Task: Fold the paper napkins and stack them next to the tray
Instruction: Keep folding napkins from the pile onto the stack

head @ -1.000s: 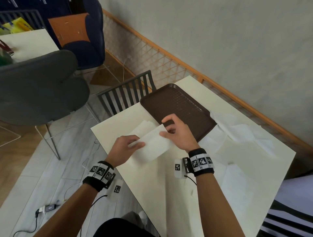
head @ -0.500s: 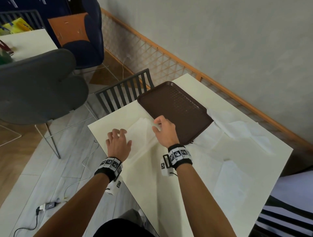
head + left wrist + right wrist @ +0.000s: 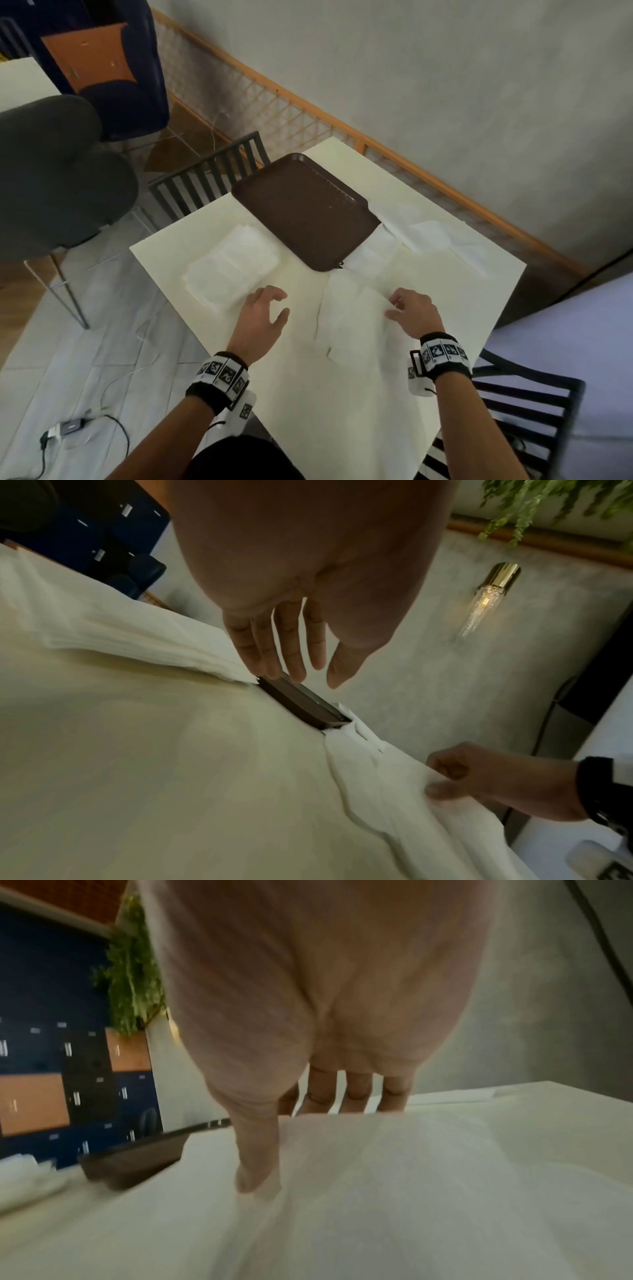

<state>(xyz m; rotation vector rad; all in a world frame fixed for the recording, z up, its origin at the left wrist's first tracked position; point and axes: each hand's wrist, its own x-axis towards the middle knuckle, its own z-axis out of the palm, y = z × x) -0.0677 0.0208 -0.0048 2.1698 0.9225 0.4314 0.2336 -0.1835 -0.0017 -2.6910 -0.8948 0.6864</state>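
Note:
A brown tray (image 3: 301, 209) lies at the table's far side. Left of it sits a stack of folded white napkins (image 3: 233, 263), also in the left wrist view (image 3: 120, 631). An unfolded napkin (image 3: 352, 318) lies flat in front of the tray. My right hand (image 3: 394, 308) pinches its right edge, thumb on top (image 3: 257, 1172) and fingers behind the lifted edge. My left hand (image 3: 274, 305) hovers open just left of that napkin and holds nothing; its fingers (image 3: 284, 653) are straight.
More loose napkins (image 3: 428, 233) lie spread to the right of the tray. A dark slatted chair (image 3: 205, 178) stands behind the table, another (image 3: 513, 404) at its near right. The table's left edge (image 3: 164, 284) is close to the stack.
Both hands left the folded napkin on the stack and came back toward me and to the right. My right hand has taken hold of an unfolded napkin's edge.

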